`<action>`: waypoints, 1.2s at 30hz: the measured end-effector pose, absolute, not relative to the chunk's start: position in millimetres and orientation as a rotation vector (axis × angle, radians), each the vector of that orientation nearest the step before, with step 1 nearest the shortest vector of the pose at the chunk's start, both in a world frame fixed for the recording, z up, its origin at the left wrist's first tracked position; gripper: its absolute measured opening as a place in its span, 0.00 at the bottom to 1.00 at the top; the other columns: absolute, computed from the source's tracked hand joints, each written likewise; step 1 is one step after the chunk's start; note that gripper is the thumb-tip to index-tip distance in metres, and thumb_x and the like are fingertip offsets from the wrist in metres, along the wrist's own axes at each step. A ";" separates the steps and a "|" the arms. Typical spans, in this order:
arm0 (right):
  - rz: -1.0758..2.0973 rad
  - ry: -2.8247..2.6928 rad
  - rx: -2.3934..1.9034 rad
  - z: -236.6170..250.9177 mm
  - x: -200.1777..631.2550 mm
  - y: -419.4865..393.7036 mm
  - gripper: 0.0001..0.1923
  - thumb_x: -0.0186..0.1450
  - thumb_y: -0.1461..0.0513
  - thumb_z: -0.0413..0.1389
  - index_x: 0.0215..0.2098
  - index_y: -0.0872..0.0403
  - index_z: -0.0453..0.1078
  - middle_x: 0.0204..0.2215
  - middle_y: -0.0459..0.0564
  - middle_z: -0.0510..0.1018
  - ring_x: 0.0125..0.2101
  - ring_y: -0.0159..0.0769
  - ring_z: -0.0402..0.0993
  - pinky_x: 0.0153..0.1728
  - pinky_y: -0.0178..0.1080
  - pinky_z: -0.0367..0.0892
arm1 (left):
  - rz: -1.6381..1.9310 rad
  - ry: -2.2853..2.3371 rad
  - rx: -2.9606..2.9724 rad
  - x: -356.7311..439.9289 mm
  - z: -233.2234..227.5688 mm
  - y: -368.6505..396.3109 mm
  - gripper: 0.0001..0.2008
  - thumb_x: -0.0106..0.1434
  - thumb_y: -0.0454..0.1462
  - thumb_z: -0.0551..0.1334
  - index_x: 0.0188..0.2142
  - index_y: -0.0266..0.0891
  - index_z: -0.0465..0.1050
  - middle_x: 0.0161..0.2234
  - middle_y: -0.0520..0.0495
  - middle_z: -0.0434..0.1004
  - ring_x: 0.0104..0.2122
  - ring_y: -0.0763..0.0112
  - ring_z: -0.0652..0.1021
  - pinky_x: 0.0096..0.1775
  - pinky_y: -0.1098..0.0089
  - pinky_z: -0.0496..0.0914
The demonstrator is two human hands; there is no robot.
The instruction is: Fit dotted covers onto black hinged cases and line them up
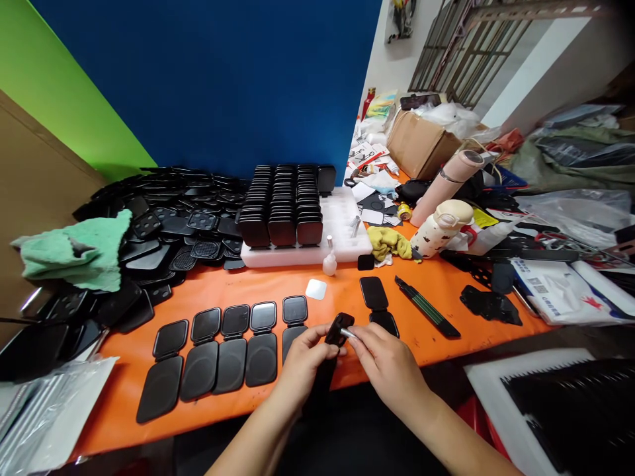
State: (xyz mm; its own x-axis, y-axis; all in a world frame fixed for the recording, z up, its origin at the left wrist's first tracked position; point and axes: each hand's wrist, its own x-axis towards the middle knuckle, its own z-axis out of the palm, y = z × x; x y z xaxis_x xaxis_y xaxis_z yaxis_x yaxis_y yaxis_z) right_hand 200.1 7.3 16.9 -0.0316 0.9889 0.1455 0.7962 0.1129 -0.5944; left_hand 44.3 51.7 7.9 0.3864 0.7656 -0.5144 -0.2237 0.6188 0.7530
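Note:
My left hand (302,363) is closed on a small black plastic piece (339,324), held up off the table and tilted. My right hand (389,360) pinches a thin silver ribbed rod (348,334), its tip against or very near the black piece; contact is hard to make out. To the left, several opened black hinged cases (231,363) lie in a row, one partly hidden behind my left hand. Beyond my hands are a white square with rounded corners (316,289) and a small clear bottle (329,262). Another opened black hinged case (373,293) lies beyond my right hand.
Black cases (282,211) stand in rows on a white foam tray (347,244). A heap of black parts (198,221) and a green cloth (79,248) are at left. A box cutter (427,307), yellow cloth (389,243) and bottles (441,228) sit at right on the orange table (198,418).

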 end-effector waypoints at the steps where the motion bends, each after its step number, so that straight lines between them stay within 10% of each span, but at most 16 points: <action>1: 0.504 -1.848 -1.712 15.4 200.0 7.1 0.15 0.68 0.60 0.44 0.45 0.52 0.70 0.33 0.52 0.74 0.33 0.37 0.72 0.33 0.37 0.67 | 0.680 0.969 0.608 44.2 8.6 51.1 0.12 0.45 0.30 0.63 0.33 0.36 0.75 0.30 0.48 0.78 0.33 0.62 0.78 0.34 0.69 0.70; 10: 0.974 -1.217 -1.594 0.1 205.6 9.0 0.15 0.66 0.53 0.47 0.39 0.54 0.70 0.32 0.51 0.77 0.33 0.38 0.74 0.35 0.38 0.69 | 0.649 0.905 0.103 48.1 7.4 48.8 0.04 0.53 0.33 0.61 0.30 0.34 0.70 0.27 0.44 0.77 0.27 0.70 0.77 0.36 0.67 0.73; 24: 0.319 -1.951 -1.947 9.3 192.7 -1.9 0.13 0.68 0.60 0.43 0.38 0.53 0.69 0.30 0.50 0.74 0.26 0.37 0.72 0.25 0.36 0.60 | 0.862 1.118 0.921 54.3 0.6 38.0 0.09 0.50 0.32 0.65 0.33 0.38 0.76 0.34 0.47 0.78 0.37 0.62 0.75 0.42 0.68 0.67; 36: 0.534 -1.805 -1.769 5.4 196.3 -3.3 0.13 0.68 0.60 0.44 0.39 0.53 0.70 0.30 0.50 0.73 0.29 0.36 0.71 0.31 0.36 0.64 | 0.862 0.976 0.958 44.5 -3.7 47.6 0.20 0.51 0.31 0.63 0.46 0.41 0.74 0.44 0.48 0.77 0.47 0.60 0.73 0.47 0.66 0.64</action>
